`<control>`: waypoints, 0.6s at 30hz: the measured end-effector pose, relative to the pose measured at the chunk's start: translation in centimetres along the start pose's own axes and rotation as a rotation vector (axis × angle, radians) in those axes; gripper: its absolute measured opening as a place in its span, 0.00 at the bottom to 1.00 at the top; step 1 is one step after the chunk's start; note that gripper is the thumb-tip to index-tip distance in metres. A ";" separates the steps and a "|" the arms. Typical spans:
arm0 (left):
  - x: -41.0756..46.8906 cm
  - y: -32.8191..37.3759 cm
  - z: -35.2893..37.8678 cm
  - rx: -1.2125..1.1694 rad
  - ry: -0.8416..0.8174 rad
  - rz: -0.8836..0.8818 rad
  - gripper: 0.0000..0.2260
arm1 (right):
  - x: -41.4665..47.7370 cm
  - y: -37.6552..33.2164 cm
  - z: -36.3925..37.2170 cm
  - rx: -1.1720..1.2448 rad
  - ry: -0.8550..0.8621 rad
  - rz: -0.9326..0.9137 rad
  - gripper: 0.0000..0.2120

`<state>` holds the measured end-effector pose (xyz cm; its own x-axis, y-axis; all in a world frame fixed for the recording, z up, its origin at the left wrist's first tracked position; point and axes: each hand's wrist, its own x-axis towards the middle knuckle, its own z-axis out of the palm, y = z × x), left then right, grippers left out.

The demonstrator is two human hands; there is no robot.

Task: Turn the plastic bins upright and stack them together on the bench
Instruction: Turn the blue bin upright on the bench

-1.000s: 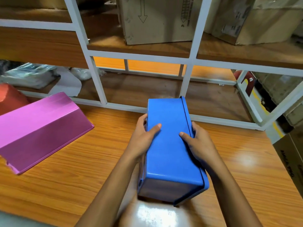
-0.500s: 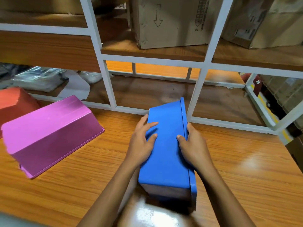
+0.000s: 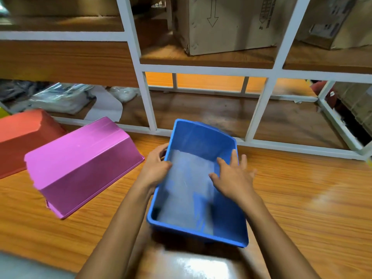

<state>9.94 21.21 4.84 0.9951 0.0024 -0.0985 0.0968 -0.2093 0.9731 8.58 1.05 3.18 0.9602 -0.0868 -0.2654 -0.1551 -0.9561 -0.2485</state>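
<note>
The blue bin [image 3: 201, 135] is seen open side up at the middle of the bench [image 3: 302, 188].
Its left rim is gripped by the left hand [image 3: 156, 167]; the right hand [image 3: 233, 178] is spread flat at the right wall, and nothing is held by it. The bin looks light, stiff and smooth, and is best held by the rims. A moment ago its bottom was turned up.

Left hand [image 3: 156, 170] grips upright blue bin [image 3: 190, 198], right hand [image 3: 234, 179] splayed.
</note>
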 end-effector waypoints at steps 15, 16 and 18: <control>1.4 -6.1 -3.8 -0.239 0.048 -0.357 0.16 | 0.5 0.7 4.7 0.556 0.344 0.260 0.27; 1.4 -6.2 -3.9 -0.289 0.034 -0.405 0.19 | 0.6 0.5 4.5 0.606 0.345 0.279 0.23; 1.3 -6.3 -4.0 -0.367 0.006 -0.460 0.21 | 0.5 0.5 4.3 0.705 0.333 0.310 0.16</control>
<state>10.67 26.42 -0.63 0.8491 0.0180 -0.5279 0.5180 0.1671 0.8389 7.98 1.79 -1.10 0.8516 -0.5004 -0.1562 -0.4257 -0.4862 -0.7631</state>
